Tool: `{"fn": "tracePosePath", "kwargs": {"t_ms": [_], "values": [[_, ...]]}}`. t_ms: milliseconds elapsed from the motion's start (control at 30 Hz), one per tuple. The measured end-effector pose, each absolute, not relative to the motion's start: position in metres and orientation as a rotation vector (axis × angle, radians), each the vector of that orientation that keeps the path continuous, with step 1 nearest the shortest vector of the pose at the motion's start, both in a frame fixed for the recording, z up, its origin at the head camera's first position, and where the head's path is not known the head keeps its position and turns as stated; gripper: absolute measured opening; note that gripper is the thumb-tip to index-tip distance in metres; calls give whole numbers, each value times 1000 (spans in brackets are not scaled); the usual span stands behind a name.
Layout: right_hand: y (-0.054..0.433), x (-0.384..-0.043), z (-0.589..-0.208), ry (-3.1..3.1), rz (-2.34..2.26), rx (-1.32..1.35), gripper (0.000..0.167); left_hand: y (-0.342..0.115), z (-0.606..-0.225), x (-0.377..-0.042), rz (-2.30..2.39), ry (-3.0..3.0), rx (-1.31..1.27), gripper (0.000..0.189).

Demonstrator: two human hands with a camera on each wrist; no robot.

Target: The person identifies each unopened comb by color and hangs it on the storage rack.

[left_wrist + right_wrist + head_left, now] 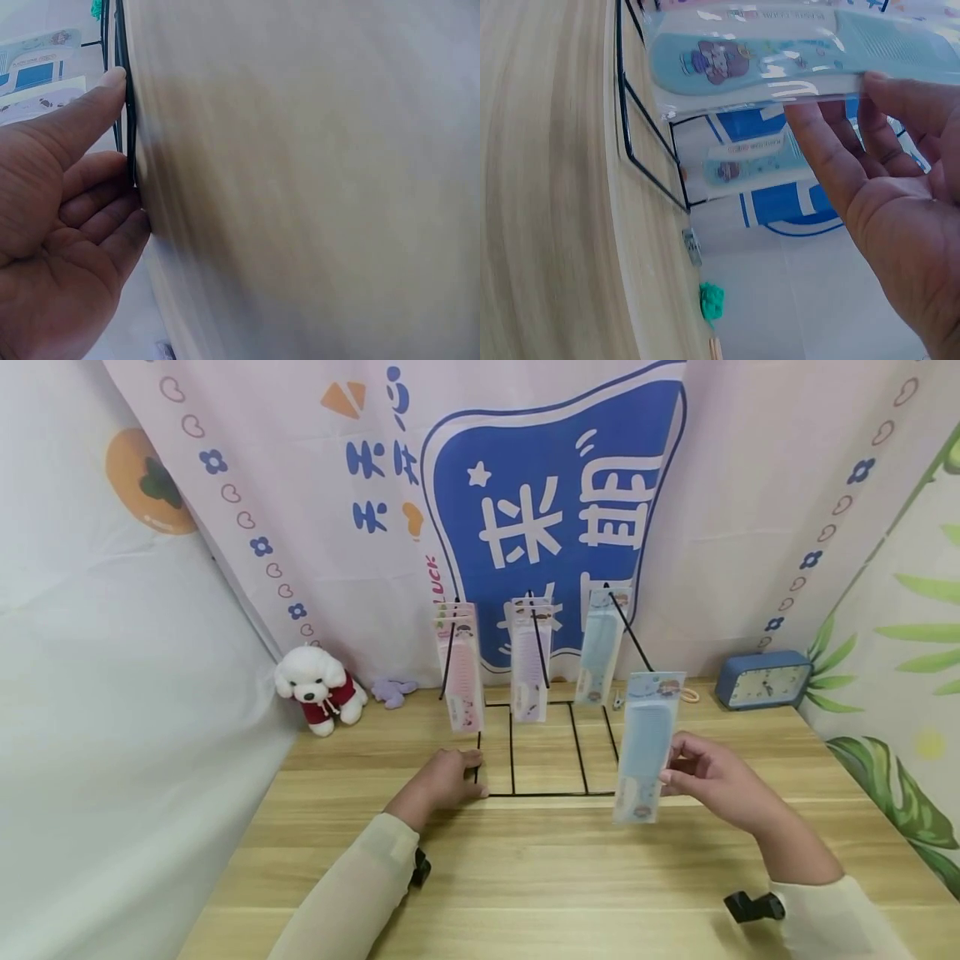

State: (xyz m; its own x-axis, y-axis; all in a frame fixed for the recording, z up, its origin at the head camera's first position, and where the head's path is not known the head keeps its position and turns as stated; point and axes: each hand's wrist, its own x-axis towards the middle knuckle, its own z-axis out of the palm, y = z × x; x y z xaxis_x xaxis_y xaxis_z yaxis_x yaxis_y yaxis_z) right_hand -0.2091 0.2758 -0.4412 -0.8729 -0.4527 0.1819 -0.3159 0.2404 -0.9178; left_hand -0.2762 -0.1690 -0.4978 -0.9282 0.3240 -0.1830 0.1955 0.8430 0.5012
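My right hand (712,781) pinches the edge of a blue comb in a clear package (648,735) between thumb and fingers. The top of its card overlaps the tip of the right hook of a black wire display rack (543,794). Another packaged blue comb (600,647) hangs farther back on that hook. At the rack's front left corner, my left hand (446,777) grips the base wire, thumb above it in the left wrist view. Packaged purple combs (531,668) hang on the middle hook, packaged pink combs (460,677) on the left one.
A white plush dog (318,685) in red and a small purple plush toy (393,691) sit at the back left. To the back right stands a blue clock (765,680). A hair tie (689,695) lies behind the held comb. A printed curtain (360,585) closes off the table's back.
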Motion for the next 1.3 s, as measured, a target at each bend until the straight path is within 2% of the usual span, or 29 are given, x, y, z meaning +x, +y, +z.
{"fn": "tracePosePath", "kwargs": {"t_ms": [500, 633, 833, 1300], "values": [[271, -210, -441, 2447, -1705, -648, 13, -168, -495, -274, 713, 2764, 401, 66], [270, -215, -441, 2459, -1705, -612, 17, -169, -494, -273, 705, 2771, 401, 66], [262, -237, -437, 2495, -1743, -507, 27, -170, -494, -273, 707, 2776, 389, 65], [234, -300, -427, 2596, -1770, -282, 33, -169, -497, -273, 682, 2777, 415, 67]]}}
